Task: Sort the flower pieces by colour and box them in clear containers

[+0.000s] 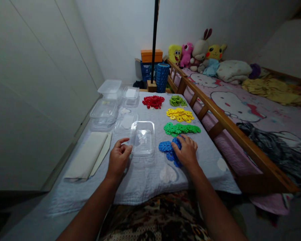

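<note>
My right hand (187, 150) rests on a pile of blue snowflake discs (165, 146), its fingers curled over some of them. The fingertips partly hide the discs below. Beside the near left corner of a clear plastic container (143, 139) is my left hand (119, 155). Its index finger and thumb are apart, the other fingers are bent, and nothing is held. The container stands without a lid between my two hands. Behind the blue pile lie green discs (182, 129), then yellow discs (180, 114), then light green pieces (177, 100). Red pieces (153, 101) form a heap farther left.
More clear containers (104, 110) and clear lids (126, 123) occupy the table's left side. A folded beige cloth (86, 155) lies nearer. A wooden bed rail (220, 124) runs along the right edge; a black pole (154, 43) rises behind the far edge.
</note>
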Action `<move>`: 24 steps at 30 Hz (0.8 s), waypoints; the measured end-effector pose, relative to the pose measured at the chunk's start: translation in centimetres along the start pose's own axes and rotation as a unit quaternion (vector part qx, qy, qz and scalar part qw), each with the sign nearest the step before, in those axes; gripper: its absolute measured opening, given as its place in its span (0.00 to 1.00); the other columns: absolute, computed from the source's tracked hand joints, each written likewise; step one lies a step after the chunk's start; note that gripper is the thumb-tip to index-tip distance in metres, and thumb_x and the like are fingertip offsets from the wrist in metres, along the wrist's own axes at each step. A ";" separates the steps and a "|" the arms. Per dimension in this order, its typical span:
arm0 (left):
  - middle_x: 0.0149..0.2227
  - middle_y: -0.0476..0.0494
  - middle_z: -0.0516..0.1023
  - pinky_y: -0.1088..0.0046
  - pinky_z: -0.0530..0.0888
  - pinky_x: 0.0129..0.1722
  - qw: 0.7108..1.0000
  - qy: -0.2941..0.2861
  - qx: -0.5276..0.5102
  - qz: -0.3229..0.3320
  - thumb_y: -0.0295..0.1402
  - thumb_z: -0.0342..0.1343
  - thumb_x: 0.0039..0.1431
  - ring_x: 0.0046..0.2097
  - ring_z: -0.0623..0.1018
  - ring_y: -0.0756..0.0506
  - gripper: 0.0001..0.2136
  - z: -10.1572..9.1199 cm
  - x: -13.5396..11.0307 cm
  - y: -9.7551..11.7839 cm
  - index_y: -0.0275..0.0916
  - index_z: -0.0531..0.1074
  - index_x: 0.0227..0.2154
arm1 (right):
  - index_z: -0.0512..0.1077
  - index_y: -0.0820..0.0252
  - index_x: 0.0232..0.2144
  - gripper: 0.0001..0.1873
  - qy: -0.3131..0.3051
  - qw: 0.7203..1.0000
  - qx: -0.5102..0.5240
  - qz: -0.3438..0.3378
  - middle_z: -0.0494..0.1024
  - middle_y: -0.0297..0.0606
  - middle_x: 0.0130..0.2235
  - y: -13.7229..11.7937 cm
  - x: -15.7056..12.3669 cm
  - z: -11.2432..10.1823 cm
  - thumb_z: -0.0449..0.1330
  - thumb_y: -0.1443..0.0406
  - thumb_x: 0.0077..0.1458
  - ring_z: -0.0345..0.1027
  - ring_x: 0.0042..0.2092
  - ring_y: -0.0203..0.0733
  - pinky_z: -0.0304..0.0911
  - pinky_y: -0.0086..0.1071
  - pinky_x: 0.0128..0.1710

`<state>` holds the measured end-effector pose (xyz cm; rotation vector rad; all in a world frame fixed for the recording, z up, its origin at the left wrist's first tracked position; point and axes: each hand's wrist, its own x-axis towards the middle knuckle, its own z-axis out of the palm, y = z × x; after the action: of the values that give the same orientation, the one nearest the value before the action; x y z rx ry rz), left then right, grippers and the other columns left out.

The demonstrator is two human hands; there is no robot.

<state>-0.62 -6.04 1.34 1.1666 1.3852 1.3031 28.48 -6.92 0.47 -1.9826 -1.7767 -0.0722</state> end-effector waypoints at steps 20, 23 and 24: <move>0.21 0.58 0.62 0.79 0.57 0.21 1.000 0.019 -0.020 -0.010 0.40 0.64 0.53 0.22 0.61 0.53 0.19 0.4 -0.4 1.1 0.39 0.74 0.47 | 0.75 0.57 0.53 0.21 0.002 1.000 -0.011 -0.020 0.75 0.48 0.53 0.0 -0.6 1.5 0.53 0.53 0.68 0.64 0.55 0.55 0.57 0.46 0.55; 0.21 0.58 0.62 0.79 0.57 0.22 1.000 0.021 -0.022 -0.006 0.40 0.64 0.53 0.23 0.61 0.53 0.18 0.4 -0.4 1.0 0.39 0.74 0.46 | 0.75 0.58 0.53 0.20 -0.007 1.000 -0.010 -0.025 0.75 0.48 0.53 -0.7 -0.7 1.5 0.53 0.53 0.69 0.64 0.55 0.55 0.57 0.46 0.55; 0.21 0.58 0.62 0.79 0.57 0.22 0.999 0.023 -0.022 -0.005 0.39 0.64 0.53 0.23 0.61 0.53 0.18 0.4 -0.4 1.0 0.39 0.74 0.46 | 0.75 0.57 0.53 0.20 -0.008 1.000 -0.009 -0.027 0.75 0.49 0.53 -0.9 -0.7 1.5 0.53 0.54 0.69 0.64 0.55 0.55 0.57 0.46 0.55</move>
<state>-0.09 -6.36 2.31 1.1056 1.3855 1.3547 27.11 -6.93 -0.78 -1.9522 -1.8463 -0.0913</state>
